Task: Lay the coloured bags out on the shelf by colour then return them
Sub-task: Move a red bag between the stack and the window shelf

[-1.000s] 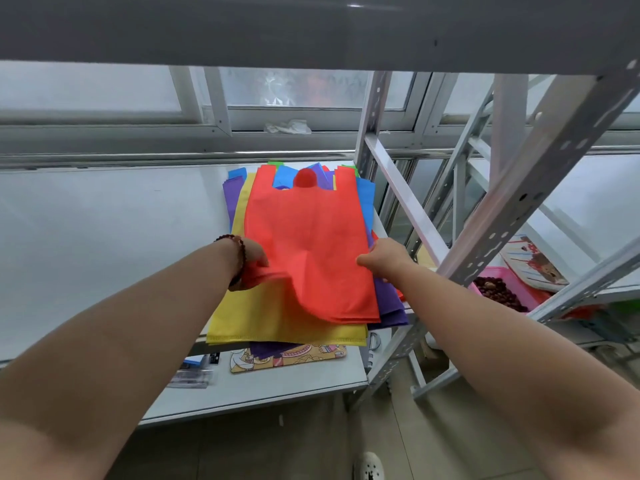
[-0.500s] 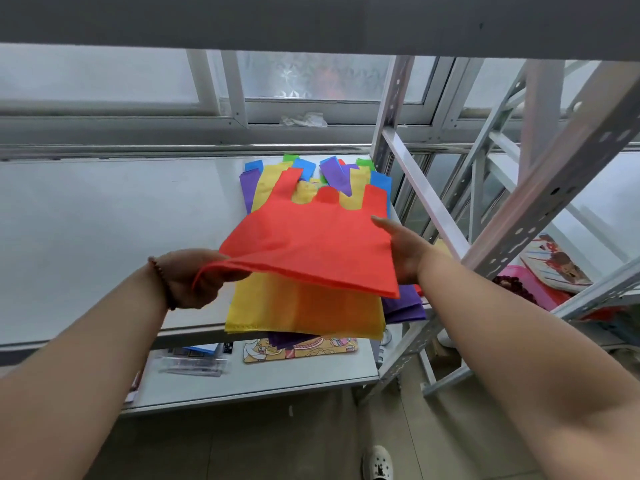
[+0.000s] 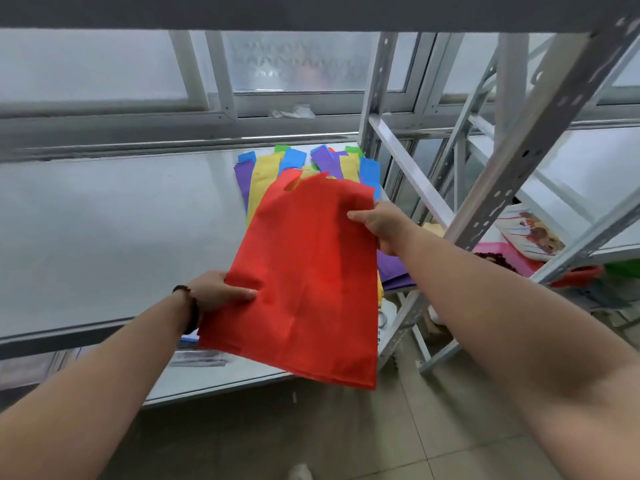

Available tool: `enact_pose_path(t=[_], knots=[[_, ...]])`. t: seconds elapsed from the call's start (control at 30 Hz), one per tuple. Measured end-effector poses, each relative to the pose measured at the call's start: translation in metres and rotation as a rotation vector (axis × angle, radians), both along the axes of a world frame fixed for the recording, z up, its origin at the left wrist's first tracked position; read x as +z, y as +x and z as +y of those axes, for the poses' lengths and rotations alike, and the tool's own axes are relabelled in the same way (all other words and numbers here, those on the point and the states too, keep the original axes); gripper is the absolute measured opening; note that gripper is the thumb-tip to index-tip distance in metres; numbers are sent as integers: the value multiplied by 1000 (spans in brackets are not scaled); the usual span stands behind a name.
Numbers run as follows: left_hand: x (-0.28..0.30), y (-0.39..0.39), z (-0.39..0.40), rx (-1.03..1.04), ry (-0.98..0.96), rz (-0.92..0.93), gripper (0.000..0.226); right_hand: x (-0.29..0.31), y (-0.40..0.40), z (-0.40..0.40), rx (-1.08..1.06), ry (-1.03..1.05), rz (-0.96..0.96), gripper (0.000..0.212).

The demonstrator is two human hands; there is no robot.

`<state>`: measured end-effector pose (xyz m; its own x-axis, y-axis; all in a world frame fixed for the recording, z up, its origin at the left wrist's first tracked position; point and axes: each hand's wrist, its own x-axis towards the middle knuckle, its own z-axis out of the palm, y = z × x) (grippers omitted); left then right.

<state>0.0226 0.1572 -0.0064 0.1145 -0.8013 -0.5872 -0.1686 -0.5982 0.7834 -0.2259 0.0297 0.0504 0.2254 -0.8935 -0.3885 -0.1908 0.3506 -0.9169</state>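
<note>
A red bag [image 3: 311, 271] hangs in the air in front of the shelf, held flat between both hands. My left hand [image 3: 218, 292] grips its lower left edge. My right hand [image 3: 377, 223] pinches its upper right edge. Behind it, a pile of coloured bags [image 3: 266, 174] lies at the right end of the white shelf [image 3: 121, 230]: yellow on top, with blue, purple and green handles showing. The red bag hides most of the pile.
A grey metal upright and diagonal brace [image 3: 415, 181] stand just right of the pile. A lower shelf [image 3: 214, 379] holds papers. To the right, another rack carries a pink tray [image 3: 509, 254] and a printed bag. Tiled floor lies below.
The red bag has been lifted off the pile and pulled toward me and down. Both hands came back with it, and it now hangs steeper in front of the shelf edge.
</note>
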Motion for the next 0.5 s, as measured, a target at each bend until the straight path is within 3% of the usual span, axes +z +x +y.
enact_pose_path(t=[0.23, 0.37, 0.5], knots=[[1, -45, 26, 63, -172, 71, 14, 54, -77, 56, -58, -286, -249, 34], [8, -104, 34, 48, -212, 157, 14, 71, -149, 100, -148, -430, -196, 23], [17, -184, 36, -92, -235, 162, 14, 77, -237, 139, -291, -506, -111, 23]])
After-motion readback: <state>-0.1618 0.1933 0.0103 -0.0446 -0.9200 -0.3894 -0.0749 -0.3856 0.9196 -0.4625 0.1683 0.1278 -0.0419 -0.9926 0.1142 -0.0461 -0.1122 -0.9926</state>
